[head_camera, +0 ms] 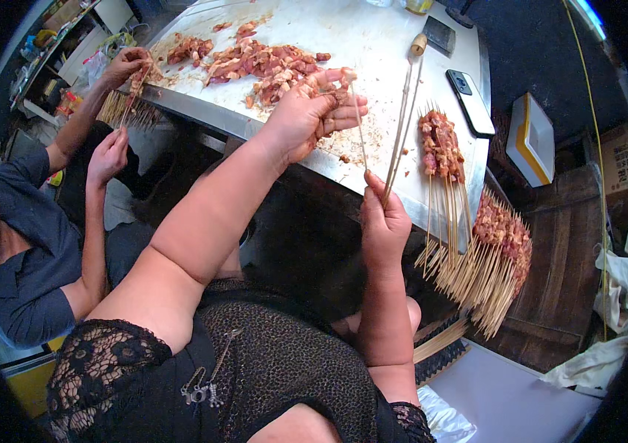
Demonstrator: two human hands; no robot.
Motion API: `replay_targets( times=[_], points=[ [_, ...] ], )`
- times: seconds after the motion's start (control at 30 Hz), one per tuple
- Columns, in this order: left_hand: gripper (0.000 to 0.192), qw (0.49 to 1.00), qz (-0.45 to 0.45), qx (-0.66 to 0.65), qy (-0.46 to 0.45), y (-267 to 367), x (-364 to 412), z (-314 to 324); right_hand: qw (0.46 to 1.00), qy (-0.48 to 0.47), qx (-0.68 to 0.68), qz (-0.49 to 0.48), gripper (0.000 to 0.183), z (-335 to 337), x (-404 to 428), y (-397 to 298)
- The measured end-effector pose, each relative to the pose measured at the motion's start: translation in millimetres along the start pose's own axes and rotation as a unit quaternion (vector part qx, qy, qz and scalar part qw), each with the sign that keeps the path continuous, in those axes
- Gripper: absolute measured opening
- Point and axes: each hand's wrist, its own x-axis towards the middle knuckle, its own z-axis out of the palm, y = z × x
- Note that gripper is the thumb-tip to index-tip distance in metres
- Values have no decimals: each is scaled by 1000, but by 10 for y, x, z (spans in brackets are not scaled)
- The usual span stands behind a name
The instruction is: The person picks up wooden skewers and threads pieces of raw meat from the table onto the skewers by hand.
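My left hand point(314, 113) is over the table's front part, palm up, pinching a small piece of meat at the tip of a thin skewer point(359, 130). That skewer's lower end is in my right hand point(385, 221), which also grips long thin sticks point(404, 122); a wooden handle point(418, 45) shows at their far end. Cut raw meat point(269, 63) lies in a pile beyond my left hand. To the right of my right hand, several meat skewers point(441, 145) rest on the metal table point(341, 33), their bare ends past the edge.
A phone point(472, 105) and a dark flat block point(439, 36) lie at the table's right. Many finished skewers point(502, 232) are stacked beside the right edge. A white box point(533, 138) stands beyond. At left, a co-worker's hands point(117, 111) hold a meat skewer near the table corner.
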Motion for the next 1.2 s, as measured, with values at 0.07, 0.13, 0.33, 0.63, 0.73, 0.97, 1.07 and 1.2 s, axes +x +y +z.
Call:
replay_targets(
  times=[0.07, 0.13, 0.33, 0.63, 0.73, 0.97, 1.07, 1.2],
  points=[
    [23, 999, 24, 9, 36, -21, -29, 12, 1000, 6, 4, 1, 24, -47, 11, -31],
    [21, 999, 13, 23, 30, -6, 14, -83, 1000, 20, 0, 3, 24, -70, 2, -49],
    [51, 990, -119, 56, -45, 87, -22, -74, 999, -1, -49, -10, 22, -113, -40, -43],
    [36, 997, -29, -67, -15, 22, -19, -79, 995, -21, -91, -35, 21, -46, -58, 2],
    [36, 995, -16, -99, -11, -5, -45, -38, 991, -10, -109, -73, 21, 2, -60, 42],
    [39, 984, 53, -160, -63, -114, -10, -72, 986, -14, -138, -90, 21, 98, -75, 43],
    [41, 985, 45, -163, -46, -131, 11, -75, 979, -7, -143, -142, 21, 104, -54, 137],
    [43, 973, 37, -211, -86, -122, 26, -100, 997, -30, -43, -61, 22, 130, -91, 138]
  ],
)
